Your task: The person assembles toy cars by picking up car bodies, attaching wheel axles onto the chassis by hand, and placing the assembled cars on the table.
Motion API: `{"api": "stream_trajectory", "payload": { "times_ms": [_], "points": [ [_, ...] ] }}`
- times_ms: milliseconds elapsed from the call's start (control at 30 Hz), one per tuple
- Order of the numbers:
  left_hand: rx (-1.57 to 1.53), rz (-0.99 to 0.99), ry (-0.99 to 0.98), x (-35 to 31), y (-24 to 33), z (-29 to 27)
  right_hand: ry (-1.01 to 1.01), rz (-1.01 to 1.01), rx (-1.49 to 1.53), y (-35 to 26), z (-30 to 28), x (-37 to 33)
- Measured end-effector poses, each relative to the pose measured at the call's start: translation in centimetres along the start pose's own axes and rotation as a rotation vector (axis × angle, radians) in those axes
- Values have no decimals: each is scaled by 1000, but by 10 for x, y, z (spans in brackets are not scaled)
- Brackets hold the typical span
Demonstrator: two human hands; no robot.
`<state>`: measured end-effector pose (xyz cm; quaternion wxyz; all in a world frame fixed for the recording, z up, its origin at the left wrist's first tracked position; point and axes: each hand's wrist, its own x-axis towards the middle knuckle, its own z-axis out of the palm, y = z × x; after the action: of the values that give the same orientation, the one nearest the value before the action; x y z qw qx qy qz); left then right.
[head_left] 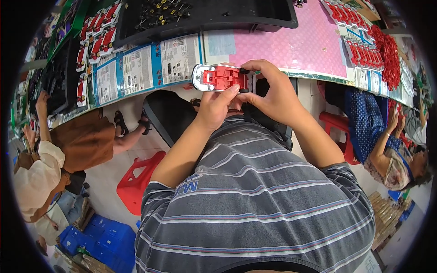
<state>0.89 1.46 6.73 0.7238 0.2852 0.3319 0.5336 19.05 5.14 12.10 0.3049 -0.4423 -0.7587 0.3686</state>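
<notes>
Filling the top centre of the frame, a black tray (pixel 261 11) is set just beyond the hands, and yellow-hubbed wheel pieces (pixel 161 13) are scattered in it. Near the upper middle, a red and white toy car (pixel 222 78) is held above the table's near edge. It is gripped by the left hand (pixel 213 107), thumb pressed on its red face and fingers tucked beneath. Its right end, where black wheels (pixel 244 71) are seen, is pinched between thumb and forefinger of the right hand (pixel 274 93). The upper left is crowded by finished-looking cars (pixel 98 43), the upper right by red and white parts (pixel 362 54) and a red heap (pixel 384 57).

Open room is left on the pink sheet (pixel 291 50), right of centre, and over the printed sheets (pixel 136 68) to the left. Both frame sides are occupied by seated or standing co-workers, with red stools (pixel 141 182) between.

The lower fingers of the left hand are hidden by the car; whether an axle is fully seated cannot be told. The tray is cut off at the top.
</notes>
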Motion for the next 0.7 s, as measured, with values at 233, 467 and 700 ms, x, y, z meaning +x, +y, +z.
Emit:
{"api": "stream_trajectory", "payload": {
  "times_ms": [233,467,700],
  "points": [
    [-97,31,27,-12,0,-16,133,-353,-178,0,-33,63],
    [-124,6,17,-13,3,-17,-186,-149,-513,74,-52,199],
    [-103,-12,15,-17,-1,-34,-583,-117,-502,75,-33,229]
  ]
}}
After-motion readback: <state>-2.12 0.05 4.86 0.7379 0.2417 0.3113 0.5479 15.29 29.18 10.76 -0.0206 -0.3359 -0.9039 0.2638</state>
